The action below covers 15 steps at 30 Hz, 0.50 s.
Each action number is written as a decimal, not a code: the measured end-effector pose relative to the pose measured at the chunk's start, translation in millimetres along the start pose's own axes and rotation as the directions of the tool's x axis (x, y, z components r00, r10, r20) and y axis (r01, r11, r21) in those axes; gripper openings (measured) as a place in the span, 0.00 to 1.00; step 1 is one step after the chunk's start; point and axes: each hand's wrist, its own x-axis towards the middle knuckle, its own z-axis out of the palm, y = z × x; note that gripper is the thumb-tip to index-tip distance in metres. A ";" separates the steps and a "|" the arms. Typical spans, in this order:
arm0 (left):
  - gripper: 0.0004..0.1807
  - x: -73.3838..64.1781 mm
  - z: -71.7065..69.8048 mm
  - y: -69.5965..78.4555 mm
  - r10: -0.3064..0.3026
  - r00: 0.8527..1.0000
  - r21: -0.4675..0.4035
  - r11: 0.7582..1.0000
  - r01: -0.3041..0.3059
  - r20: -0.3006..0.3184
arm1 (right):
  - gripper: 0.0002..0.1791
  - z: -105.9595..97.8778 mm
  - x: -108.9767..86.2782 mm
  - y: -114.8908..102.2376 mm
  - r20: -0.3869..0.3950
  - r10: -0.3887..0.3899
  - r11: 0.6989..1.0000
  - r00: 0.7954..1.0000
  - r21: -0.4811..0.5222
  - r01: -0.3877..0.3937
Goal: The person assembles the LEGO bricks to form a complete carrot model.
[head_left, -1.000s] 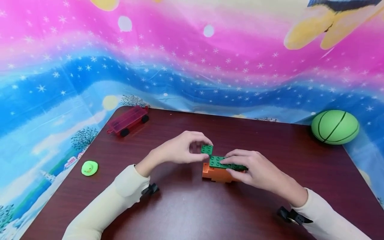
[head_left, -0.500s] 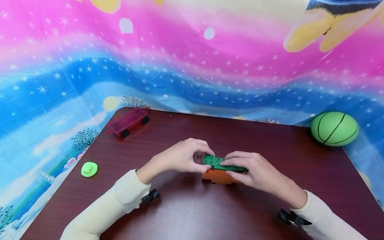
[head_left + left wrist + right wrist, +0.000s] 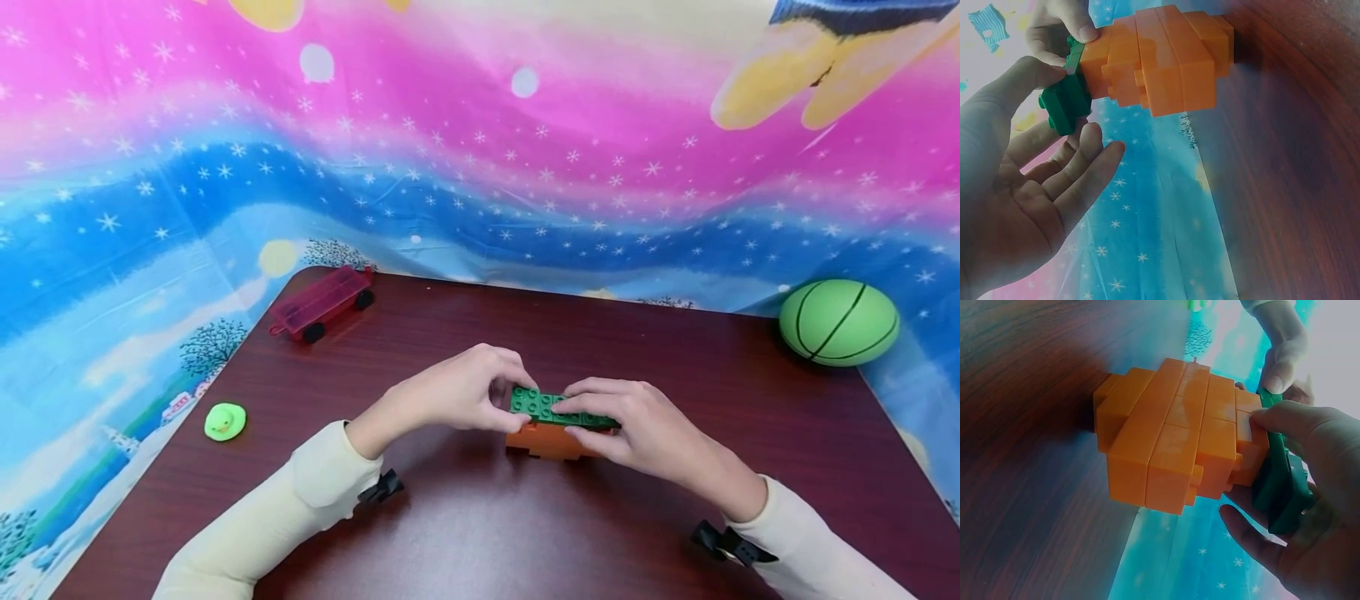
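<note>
A stepped stack of orange toy building bricks (image 3: 553, 442) stands on the table, topped by a row of green bricks. My left hand (image 3: 467, 390) pinches the green brick (image 3: 1067, 103) at the row's left end between thumb and fingers; that brick juts past the orange ones beneath. From the other side my right hand (image 3: 648, 425) grips the stack's top, its thumb near the orange-green seam and its fingers over the green. In the right wrist view another green brick (image 3: 1282, 494) overhangs the right end. My right fingers hide part of the green row.
On the brown table (image 3: 480, 533), a transparent red toy wagon (image 3: 326, 300) with black wheels sits back left. A green rubber duck (image 3: 225, 422) lies near the left edge. A green ball (image 3: 838, 322) rests in the back right corner. A patterned cloth (image 3: 450, 167) hangs behind.
My left hand has come down with its green brick, from above the stack's left end onto it, level with the other green pieces. My right hand has kept its grip there.
</note>
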 end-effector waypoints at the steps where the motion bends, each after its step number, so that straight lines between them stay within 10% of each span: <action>1: 0.13 0.2 0.1 0.0 -0.004 1.000 -0.005 1.000 0.004 0.004 | 0.17 0.1 -0.1 0.1 -0.003 -0.002 1.000 1.000 -0.008 0.002; 8: 0.17 -1.5 3.1 -1.4 -0.011 1.000 0.047 0.999 0.010 0.008 | 0.18 0.6 -0.8 1.8 -0.029 -0.047 0.994 0.998 -0.099 0.044; 15: 0.46 -9.0 13.6 -17.4 -0.128 0.990 0.069 0.990 0.124 0.052 | 0.33 -20.8 -6.4 -0.7 0.015 -0.013 0.991 1.000 -0.133 0.015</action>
